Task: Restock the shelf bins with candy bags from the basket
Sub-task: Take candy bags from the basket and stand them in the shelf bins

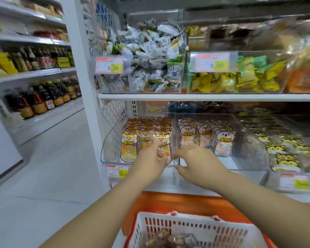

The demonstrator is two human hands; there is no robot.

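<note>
Fox-print candy bags stand in rows in a clear bin on the lower shelf. My left hand reaches into that bin and pinches the front bag of the right-hand row. My right hand hovers with fingers spread at the front wall between this bin and the neighbouring clear bin, which holds koala-print candy bags. It holds nothing. A white basket with an orange rim sits below my arms, with blurred candy bags inside.
The upper shelf carries clear bins of grey-white wrapped sweets and yellow-green sweets. Yellow-print bags fill a bin at the right. An aisle floor and shelves of bottles lie to the left.
</note>
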